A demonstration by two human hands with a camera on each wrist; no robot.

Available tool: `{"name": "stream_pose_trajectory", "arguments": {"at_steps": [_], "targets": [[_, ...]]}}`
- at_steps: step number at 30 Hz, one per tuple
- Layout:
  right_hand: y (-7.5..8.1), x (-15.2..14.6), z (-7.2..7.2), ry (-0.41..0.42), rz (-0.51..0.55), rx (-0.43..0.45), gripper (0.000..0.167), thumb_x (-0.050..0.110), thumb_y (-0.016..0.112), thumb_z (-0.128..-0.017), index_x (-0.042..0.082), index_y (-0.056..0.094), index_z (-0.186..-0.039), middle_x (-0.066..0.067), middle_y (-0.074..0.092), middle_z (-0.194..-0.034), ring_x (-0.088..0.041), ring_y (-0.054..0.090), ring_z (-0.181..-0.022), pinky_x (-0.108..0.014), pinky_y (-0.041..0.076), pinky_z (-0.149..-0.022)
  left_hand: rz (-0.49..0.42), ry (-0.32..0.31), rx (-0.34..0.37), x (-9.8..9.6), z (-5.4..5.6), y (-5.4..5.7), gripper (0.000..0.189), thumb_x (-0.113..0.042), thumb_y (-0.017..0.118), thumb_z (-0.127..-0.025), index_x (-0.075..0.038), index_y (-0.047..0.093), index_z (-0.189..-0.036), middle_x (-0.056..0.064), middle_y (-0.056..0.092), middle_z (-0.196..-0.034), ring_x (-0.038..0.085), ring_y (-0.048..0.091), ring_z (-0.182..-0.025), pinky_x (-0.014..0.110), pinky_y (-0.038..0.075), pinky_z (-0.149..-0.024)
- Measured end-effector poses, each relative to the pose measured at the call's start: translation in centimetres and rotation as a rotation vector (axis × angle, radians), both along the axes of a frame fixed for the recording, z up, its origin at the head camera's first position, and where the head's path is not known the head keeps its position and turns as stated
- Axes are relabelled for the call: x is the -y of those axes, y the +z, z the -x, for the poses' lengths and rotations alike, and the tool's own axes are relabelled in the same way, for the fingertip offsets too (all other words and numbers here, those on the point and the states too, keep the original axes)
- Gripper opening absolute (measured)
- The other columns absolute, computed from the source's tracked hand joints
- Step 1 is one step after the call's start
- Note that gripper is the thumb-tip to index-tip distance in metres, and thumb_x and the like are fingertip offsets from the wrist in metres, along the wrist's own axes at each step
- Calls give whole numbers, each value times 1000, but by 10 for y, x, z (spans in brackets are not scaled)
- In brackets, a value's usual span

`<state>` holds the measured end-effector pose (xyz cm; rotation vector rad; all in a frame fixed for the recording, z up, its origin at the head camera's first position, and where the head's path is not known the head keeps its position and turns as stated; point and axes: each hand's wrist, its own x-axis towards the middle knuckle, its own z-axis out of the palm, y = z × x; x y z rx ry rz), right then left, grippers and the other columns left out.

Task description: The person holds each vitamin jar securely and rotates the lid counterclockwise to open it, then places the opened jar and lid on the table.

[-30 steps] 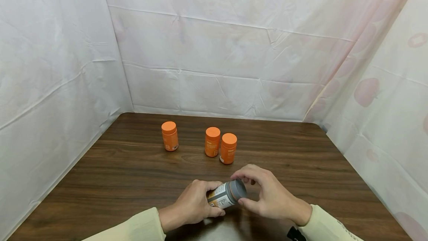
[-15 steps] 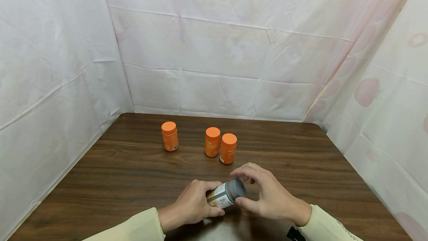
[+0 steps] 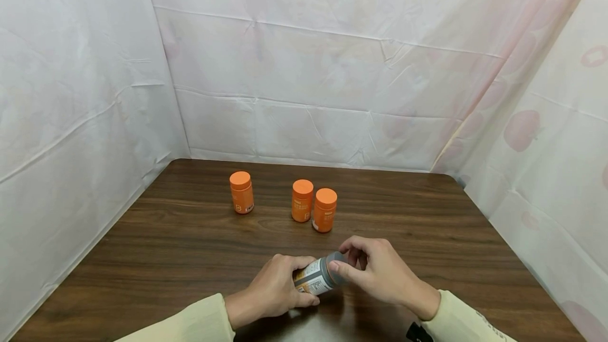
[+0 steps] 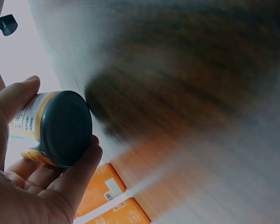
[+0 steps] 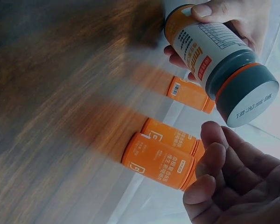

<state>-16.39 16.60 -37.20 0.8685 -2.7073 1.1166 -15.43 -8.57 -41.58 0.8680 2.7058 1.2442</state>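
My left hand (image 3: 273, 286) grips a grey pill bottle (image 3: 313, 277) with a white and orange label, tilted with its cap toward the right. The bottle's grey base (image 4: 67, 128) faces the camera in the left wrist view. My right hand (image 3: 387, 271) is at the grey cap (image 3: 338, 279), its thumb across the near side and its curled fingers around the far side. An orange ring shows below the cap (image 5: 249, 95) in the right wrist view, where the fingertips (image 5: 212, 133) lie right by the cap's edge.
Three orange bottles stand upright farther back on the dark wooden table (image 3: 190, 252): one at left (image 3: 242, 194), and two close together, a middle bottle (image 3: 301, 202) and a right bottle (image 3: 325, 212). White cloth (image 3: 304, 67) hangs behind and at both sides.
My right hand has shifted; its thumb moved up from the cap's lower rim to across its side, and its fingers drew in. The left hand and bottle stay nearly still.
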Motion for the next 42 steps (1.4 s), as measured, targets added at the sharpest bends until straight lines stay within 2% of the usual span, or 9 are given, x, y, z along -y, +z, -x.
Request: {"name": "stream_pose_trajectory", "arguments": {"at_steps": [13,18,23,29,33,38,42], "targets": [[-1,0,0,15,-5,54,36,51,76,-90,15,71,-97,11,60,-71,-4,54,-59,-24,47,-52,0,-8,31,0,1,1,45,-28,96,-72,-33,73,-111,-20,67,-86,-2,60,-75,21,51,-65],[-1,0,0,34,-15,27,33,51,79,-87,23,70,-101,12,61,-74,-6,53,-60,-23,45,-52,-4,-8,32,0,0,2,45,-28,96,-71,-33,73,-110,-20,67,-86,-2,60,-75,21,50,-65],[0,-2,0,79,-28,-19,32,44,84,-84,30,68,-108,13,63,-81,-11,55,-65,-22,45,-55,-10,-7,28,0,0,2,46,-28,96,-71,-32,74,-111,-20,67,-86,-2,60,-74,21,51,-65],[3,-5,-1,117,-17,-51,38,34,88,-82,32,66,-113,11,62,-86,-15,56,-70,-24,46,-58,-18,0,11,0,0,1,46,-25,96,-70,-32,74,-110,-19,66,-85,-2,60,-74,21,51,-66],[4,-6,0,132,-13,-69,40,31,89,-81,32,65,-114,11,62,-86,-12,56,-72,-25,47,-60,-24,2,12,0,0,2,46,-25,97,-70,-32,74,-110,-19,67,-86,-2,60,-75,21,51,-67],[7,-9,0,131,-21,-84,43,28,90,-79,32,64,-113,12,63,-86,-14,57,-72,-26,48,-60,-32,-7,30,1,0,1,47,-26,96,-70,-31,74,-111,-19,68,-88,-2,60,-76,21,51,-67],[8,-12,0,115,-31,-84,45,28,91,-78,33,63,-112,11,63,-86,-11,56,-72,-24,47,-60,-35,-8,45,1,0,1,47,-26,96,-71,-31,74,-112,-19,68,-90,-1,61,-77,22,51,-67]]}}
